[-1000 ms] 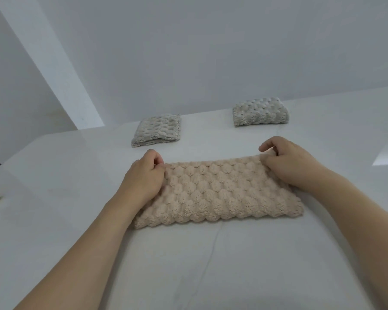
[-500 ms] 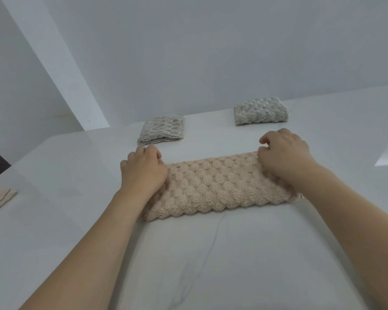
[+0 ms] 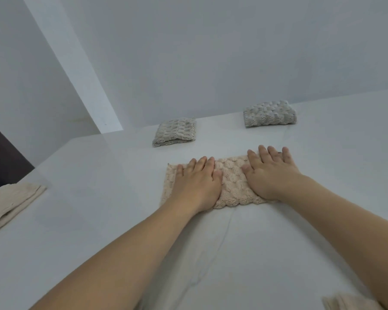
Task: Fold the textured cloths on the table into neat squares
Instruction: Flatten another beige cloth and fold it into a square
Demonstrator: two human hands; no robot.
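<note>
Both hands lie flat, fingers spread: the left hand (image 3: 196, 184) and right hand (image 3: 270, 173) press side by side on the beige cloth (image 3: 231, 184) (bubbly texture) on the white counter (image 3: 99, 220). Beyond them sit two folded grey cloths (image 3: 174, 134) (image 3: 269, 113); far left, a folded cream cloth (image 3: 9, 204).

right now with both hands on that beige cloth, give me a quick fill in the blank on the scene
1. Both hands, left hand and right hand, press ____ on the beige cloth.
2. Behind it lie ____ folded grey cloths.
3. The cloths lie on a ____ table.

Missing: flat; two; white
</note>
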